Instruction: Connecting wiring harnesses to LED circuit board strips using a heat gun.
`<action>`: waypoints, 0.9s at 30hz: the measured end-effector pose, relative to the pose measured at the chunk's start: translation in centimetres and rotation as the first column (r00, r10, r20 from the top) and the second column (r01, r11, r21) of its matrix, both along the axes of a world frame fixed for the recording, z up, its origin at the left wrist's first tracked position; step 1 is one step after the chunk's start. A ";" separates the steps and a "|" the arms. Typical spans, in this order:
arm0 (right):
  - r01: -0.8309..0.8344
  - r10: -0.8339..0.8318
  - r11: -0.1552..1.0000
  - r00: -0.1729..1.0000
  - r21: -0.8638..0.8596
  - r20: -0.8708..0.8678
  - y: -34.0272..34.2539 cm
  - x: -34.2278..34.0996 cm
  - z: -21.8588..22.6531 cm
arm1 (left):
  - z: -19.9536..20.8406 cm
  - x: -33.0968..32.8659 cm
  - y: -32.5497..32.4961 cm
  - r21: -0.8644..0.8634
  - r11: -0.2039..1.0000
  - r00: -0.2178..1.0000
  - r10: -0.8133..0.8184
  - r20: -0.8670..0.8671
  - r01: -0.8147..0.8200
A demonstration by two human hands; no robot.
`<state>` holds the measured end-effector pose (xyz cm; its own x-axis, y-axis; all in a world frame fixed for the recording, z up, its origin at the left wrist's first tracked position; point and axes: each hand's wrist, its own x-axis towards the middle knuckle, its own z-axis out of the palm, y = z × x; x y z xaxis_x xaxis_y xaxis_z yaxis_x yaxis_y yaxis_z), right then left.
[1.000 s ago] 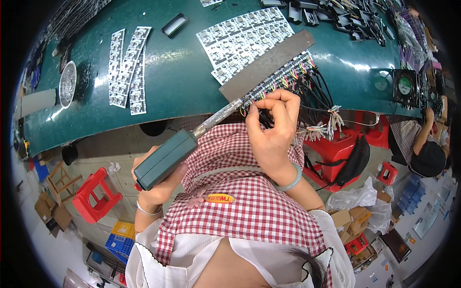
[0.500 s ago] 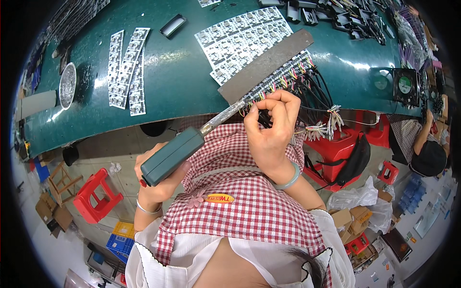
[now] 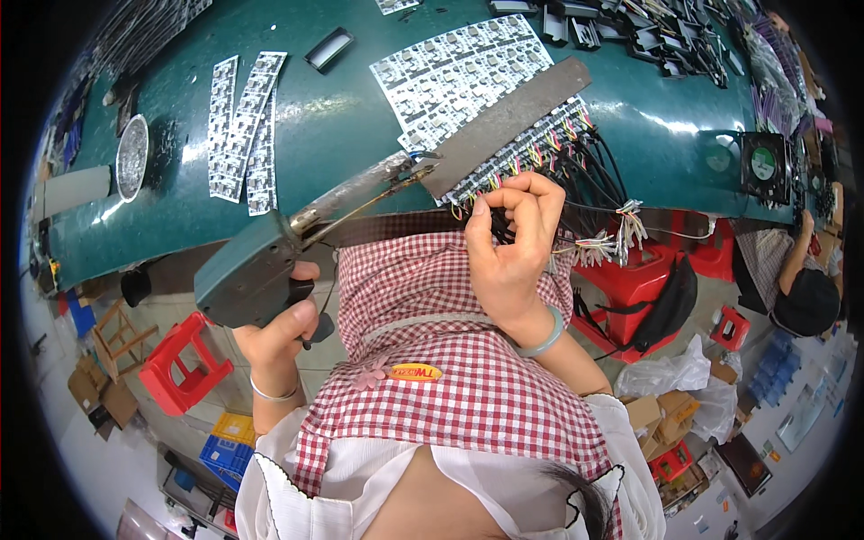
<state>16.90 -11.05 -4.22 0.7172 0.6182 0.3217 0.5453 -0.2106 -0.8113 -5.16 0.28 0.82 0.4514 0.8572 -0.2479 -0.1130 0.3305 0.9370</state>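
A worker's left hand [image 3: 279, 328] closes its grip around a green soldering gun [image 3: 247, 274], its long metal tip [image 3: 360, 187] reaching the wired boards [image 3: 531, 153] under a grey bar [image 3: 504, 121] at the near edge of the green table [image 3: 342, 117]. The right hand [image 3: 513, 238] pinches thin black wires [image 3: 576, 180] between narrow fingertips just beside the tip. A slip of the hot tip could likely burn those fingers or scorch a neighbouring wire, so close do they sit. Compared with a second ago, the gun has swung upward and its tip now meets the boards, while the right hand has barely shifted.
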 end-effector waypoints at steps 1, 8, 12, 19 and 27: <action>0.004 -0.004 1.000 1.000 -0.004 -0.003 0.1 0.0 -0.1 | -0.2 -0.4 0.4 -0.006 1.000 1.000 -0.026 0.005 0.026; -0.012 0.012 1.000 1.000 -0.028 -0.008 0.5 -0.3 0.5 | 0.7 -1.8 1.3 0.174 0.969 0.984 0.179 -0.006 -0.175; -0.021 0.020 0.999 1.000 -0.039 -0.004 0.0 -0.4 0.6 | 2.0 -3.6 3.9 0.607 0.712 0.895 0.447 -0.003 -0.353; -0.021 0.022 0.994 1.000 -0.108 0.012 -0.9 -0.1 0.8 | 2.9 -6.9 9.9 0.809 0.418 0.617 0.782 -0.089 -0.413; -0.037 0.039 0.998 0.998 -0.046 0.052 0.5 -0.2 0.3 | 0.6 -4.5 1.4 0.282 0.954 0.973 0.153 -0.175 -0.099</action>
<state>16.72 -10.52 -3.89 0.6754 0.6594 0.3301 0.5958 -0.2242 -0.7712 -9.69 1.70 1.41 0.3018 0.9507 -0.0716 0.0544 0.0578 0.9968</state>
